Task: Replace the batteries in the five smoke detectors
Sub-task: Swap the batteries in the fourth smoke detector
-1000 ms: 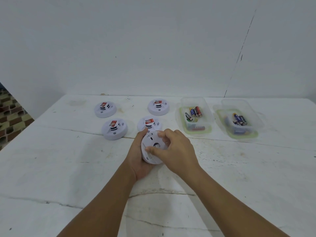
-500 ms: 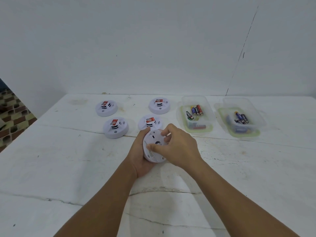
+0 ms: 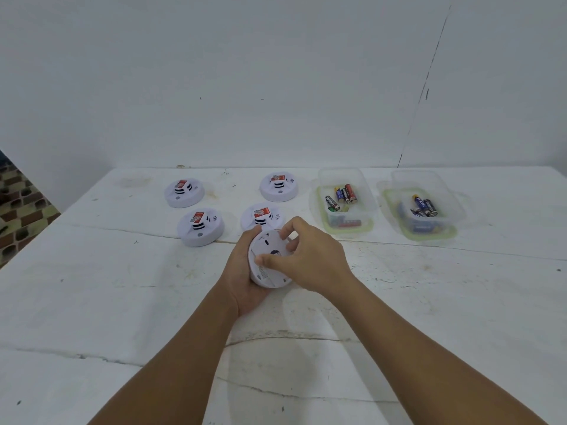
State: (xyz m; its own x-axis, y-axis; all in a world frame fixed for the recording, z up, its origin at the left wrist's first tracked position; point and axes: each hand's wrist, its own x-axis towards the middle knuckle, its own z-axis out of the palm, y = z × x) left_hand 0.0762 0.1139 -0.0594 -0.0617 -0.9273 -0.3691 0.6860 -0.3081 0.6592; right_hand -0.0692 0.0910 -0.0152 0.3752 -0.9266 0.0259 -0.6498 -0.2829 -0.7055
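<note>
Cupped in our left hand (image 3: 245, 280), the smoke detector (image 3: 266, 265) is lifted just off the table (image 3: 92, 302), back side tilted toward us, with the palm and fingers wrapped round its rim. Our right hand (image 3: 310, 259) sits over its face, thumb and fingertips pinching at the back plate near the centre and upper edge; whether a cover has come loose we cannot tell.

We judge this to be the opening step on the first unit: getting the back off to reach the batteries. Four other detectors (image 3: 201, 227) lie face-up beyond our hands, apparently untouched.

Next we probably need a firm twist or pry while the left hand braces the body, then a reach to one of the two clear tubs, the nearer tub (image 3: 365, 228) and the far tub (image 3: 451, 231), each holding loose batteries (image 3: 342, 194). Which tub holds the fresh ones we cannot say.
</note>
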